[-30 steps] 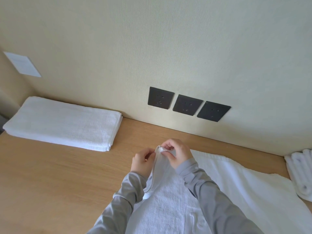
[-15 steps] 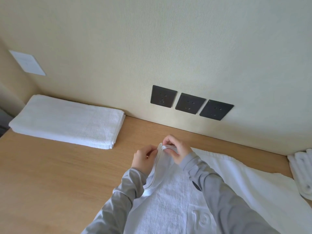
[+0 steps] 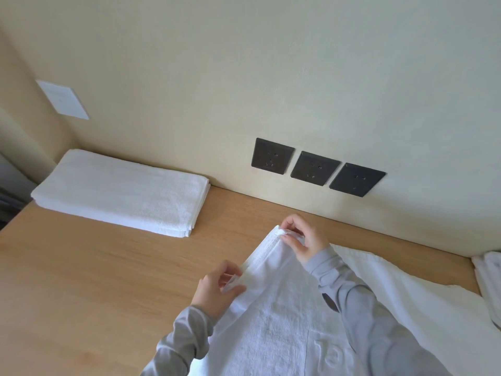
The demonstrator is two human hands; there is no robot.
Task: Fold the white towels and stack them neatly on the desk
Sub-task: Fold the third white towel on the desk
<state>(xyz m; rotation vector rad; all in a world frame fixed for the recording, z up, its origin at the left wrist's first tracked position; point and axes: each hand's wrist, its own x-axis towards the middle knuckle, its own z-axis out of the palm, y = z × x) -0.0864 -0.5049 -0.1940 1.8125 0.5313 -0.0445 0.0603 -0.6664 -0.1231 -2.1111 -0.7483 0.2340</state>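
Note:
A white towel (image 3: 273,329) is spread over the right half of the wooden desk (image 3: 95,272) and runs off the bottom of the view. My right hand (image 3: 303,240) pinches its far corner, lifted a little above the desk. My left hand (image 3: 217,289) grips the same hemmed edge lower down, so the edge is stretched between both hands. Grey sleeves cover both arms. A folded stack of white towels (image 3: 122,191) lies flat at the desk's back left, against the wall.
Three dark wall sockets (image 3: 314,168) sit just above the desk's back edge. More white towels (image 3: 488,283) lie at the right edge of the view. A white plate (image 3: 63,100) is on the left wall.
My hands were close together at the towel's corner. The left hand has slid down along the edge toward me, and the right hand still holds the corner, so the edge is now stretched out.

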